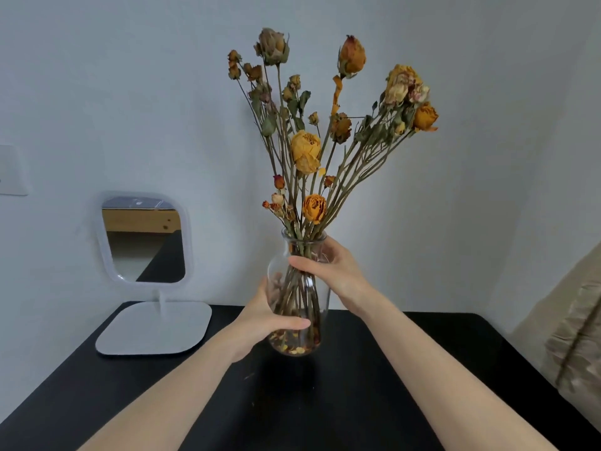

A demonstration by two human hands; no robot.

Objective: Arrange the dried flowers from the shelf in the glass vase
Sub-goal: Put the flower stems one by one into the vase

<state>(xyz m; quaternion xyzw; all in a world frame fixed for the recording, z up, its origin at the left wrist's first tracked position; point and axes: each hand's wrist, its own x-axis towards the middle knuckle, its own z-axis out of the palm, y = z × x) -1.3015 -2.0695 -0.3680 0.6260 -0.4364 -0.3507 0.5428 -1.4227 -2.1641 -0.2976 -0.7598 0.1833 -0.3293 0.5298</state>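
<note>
The glass vase [317,307] stands upright over the middle of the black table [357,402], near its rear edge; whether its base touches the tabletop cannot be confirmed. The dried flowers [305,151] are in the vase, stems bunched through the neck and fanning out above the rim, with yellow and orange blooms spread left to right. Loose petals [292,348] lie at the bottom of the vase. The left hand [260,323] grips the lower body of the vase from the left side, thumb laid across the front, fingers wrapped behind the glass. The right hand [328,268] grips the neck just below the rim from the right side, thumb across the front. A white-framed mirror [146,242] on a flat base [153,328] stands on the table to the left, well apart from the vase. Beige fabric [575,336] shows at the right edge.
</note>
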